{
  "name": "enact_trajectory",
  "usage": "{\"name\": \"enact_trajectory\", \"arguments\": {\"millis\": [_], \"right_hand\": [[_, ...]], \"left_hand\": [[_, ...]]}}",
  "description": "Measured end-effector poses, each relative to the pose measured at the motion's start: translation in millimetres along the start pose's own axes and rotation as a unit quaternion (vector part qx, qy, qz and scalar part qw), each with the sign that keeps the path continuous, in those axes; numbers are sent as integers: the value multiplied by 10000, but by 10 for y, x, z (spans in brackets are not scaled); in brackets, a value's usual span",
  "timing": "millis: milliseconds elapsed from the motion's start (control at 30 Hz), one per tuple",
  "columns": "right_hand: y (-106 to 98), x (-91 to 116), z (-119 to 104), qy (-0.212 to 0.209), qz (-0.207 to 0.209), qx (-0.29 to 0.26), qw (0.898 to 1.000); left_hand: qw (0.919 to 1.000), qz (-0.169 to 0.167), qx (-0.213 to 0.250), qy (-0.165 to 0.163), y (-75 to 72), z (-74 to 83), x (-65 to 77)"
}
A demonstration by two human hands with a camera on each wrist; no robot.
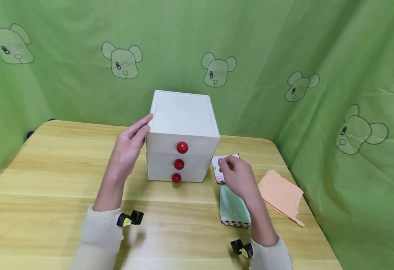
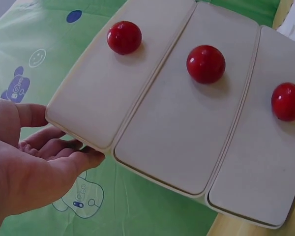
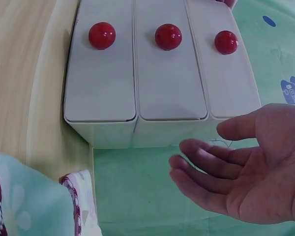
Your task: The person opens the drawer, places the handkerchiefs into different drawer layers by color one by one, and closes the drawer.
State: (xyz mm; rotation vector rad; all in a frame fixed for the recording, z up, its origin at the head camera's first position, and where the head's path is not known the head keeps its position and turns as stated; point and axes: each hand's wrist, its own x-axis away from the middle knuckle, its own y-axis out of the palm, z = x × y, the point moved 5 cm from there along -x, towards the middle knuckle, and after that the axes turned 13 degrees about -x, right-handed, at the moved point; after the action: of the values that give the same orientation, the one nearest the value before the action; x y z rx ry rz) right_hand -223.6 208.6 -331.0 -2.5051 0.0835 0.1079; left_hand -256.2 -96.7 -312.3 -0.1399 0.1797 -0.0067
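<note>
A white three-drawer box [image 1: 185, 114] with round red knobs stands on the table, its drawers pushed in. My left hand [image 1: 127, 148] rests against the upper left side of the box. In the left wrist view, the thumb of that hand [image 2: 42, 157] touches the corner by the top drawer, with the other fingers along the side. To the right of the box hovers my right hand [image 1: 240, 177], above a folded white patterned cloth [image 1: 216, 170]. The right wrist view shows this hand [image 3: 258, 172] holding nothing, fingers loosely bent and apart from the box.
A folded mint-green cloth [image 1: 232, 206] lies in front of the white one, partly under the right forearm. Farther right is a peach cloth [image 1: 280, 193] near the table's right edge. Green curtains [image 1: 170, 45] with bear-like prints surround the wooden table [image 1: 48, 180].
</note>
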Motion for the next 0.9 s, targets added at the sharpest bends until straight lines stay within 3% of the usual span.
{"name": "enact_trajectory", "arguments": {"millis": [267, 567, 900], "right_hand": [[31, 17, -38, -36, -111, -435, 9990], [133, 34, -144, -205, -117, -1066, 9940], [311, 60, -348, -391, -410, -1424, 9882]], "left_hand": [[9991, -37, 419, 72, 7, -7, -22], [9986, -125, 502, 106, 15, -26, -27], [9984, -68, 552, 138, 8, -21, -21]]}}
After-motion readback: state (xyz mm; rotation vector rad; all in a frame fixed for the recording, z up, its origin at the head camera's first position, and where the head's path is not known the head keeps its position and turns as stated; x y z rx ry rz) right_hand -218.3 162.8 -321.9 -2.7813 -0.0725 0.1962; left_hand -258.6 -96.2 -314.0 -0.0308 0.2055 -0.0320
